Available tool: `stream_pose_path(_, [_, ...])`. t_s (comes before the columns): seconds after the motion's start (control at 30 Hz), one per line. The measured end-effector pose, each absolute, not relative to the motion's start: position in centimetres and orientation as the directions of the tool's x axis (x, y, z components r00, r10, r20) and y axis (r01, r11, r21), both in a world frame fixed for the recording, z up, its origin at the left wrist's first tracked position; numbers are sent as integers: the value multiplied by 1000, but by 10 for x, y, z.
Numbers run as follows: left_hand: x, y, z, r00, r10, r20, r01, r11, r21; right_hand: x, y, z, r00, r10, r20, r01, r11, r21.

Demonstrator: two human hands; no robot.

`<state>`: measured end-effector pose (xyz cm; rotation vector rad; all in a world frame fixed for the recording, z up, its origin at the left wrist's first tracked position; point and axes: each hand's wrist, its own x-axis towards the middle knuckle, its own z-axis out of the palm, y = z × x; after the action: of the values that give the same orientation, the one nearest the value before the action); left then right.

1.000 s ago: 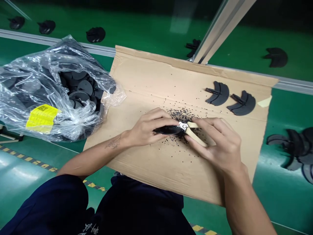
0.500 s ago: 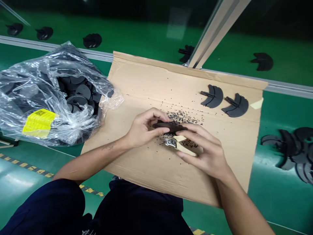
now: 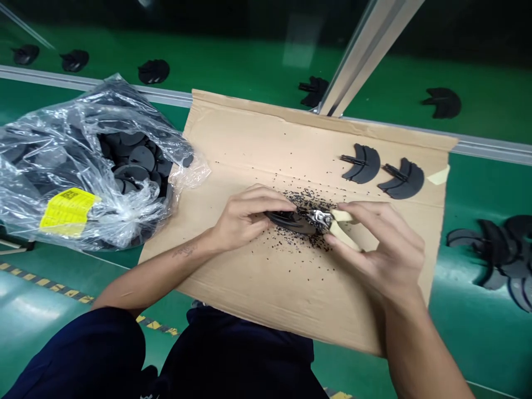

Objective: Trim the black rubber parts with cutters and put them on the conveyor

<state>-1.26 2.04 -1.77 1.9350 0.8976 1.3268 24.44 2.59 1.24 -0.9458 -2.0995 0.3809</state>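
My left hand (image 3: 249,217) grips a black curved plastic part (image 3: 291,223) over the cardboard sheet (image 3: 233,288). In my right hand (image 3: 384,244) is a pair of cutting pliers (image 3: 343,226) with cream handles, held between thumb and fingers. Their metal jaws are at the right end of the part; whether they touch it I cannot tell. Small black plastic clippings (image 3: 307,195) lie scattered around and beneath the part. Two similar black fan-shaped parts (image 3: 361,163) rest on the cardboard at the upper right.
A clear plastic bag (image 3: 54,149) full of black discs, with a yellow label, sits at the left. More black parts (image 3: 499,252) are piled at the right on the green surface. A metal post (image 3: 366,61) rises behind the cardboard, beside a glass pane with reflections.
My right hand has let go of the black part and moved right, bringing the plier jaws up to its end. The left hand keeps hold of the part, which has turned.
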Motion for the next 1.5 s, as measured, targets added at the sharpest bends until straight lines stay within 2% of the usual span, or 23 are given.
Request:
stream_pose_path(0.23, [-10,16,-15,268,811,521,158,-570,806,250,30,14,-532,691,490,501,723,-475])
stream_pose_path(0.43, [-10,15,-14,297,792,533,144,-589,795,250,28,11,-558,674,484,497,738,-455])
stream_pose_path(0.7, [-7,16,-18,281,712,643,111,-690,716,251,26,10,-584,651,485,538,758,-370])
stream_pose_path(1.17, [-5,13,-18,228,777,587,99,-618,780,247,24,7,-546,679,490,527,733,-430])
stream_pose_path(1.33, [-5,13,-19,242,761,602,82,-634,769,249,25,11,-599,625,500,534,778,-332])
stream_pose_path(1.5, [-6,12,-18,255,720,645,114,-685,720,251,24,17,-606,640,471,586,761,-280])
